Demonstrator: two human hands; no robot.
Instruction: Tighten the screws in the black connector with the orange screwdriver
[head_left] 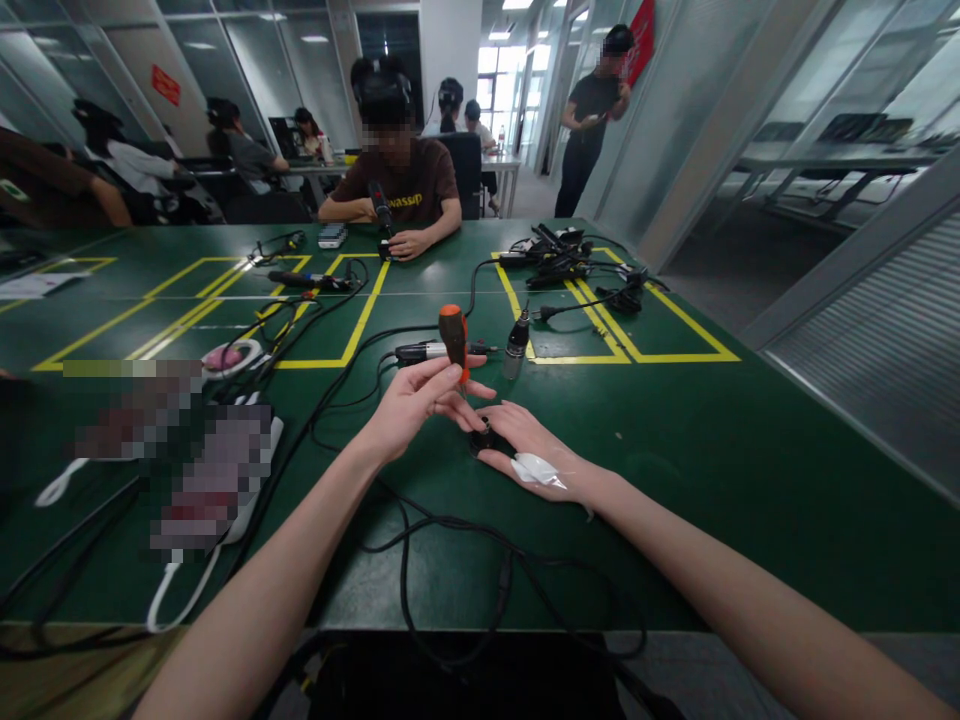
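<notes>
The small black part sits low at the tabletop, between the thumb and fingers of the right hand and just under the fingertips of the left hand. The left hand grips the orange-and-dark screwdriver, its handle pointing up and leaning slightly; the tip is too hidden to tell whether it touches the part. The right hand closes around the part, its back turned up with a white patch near the wrist. Both forearms reach forward and converge from the near corners.
</notes>
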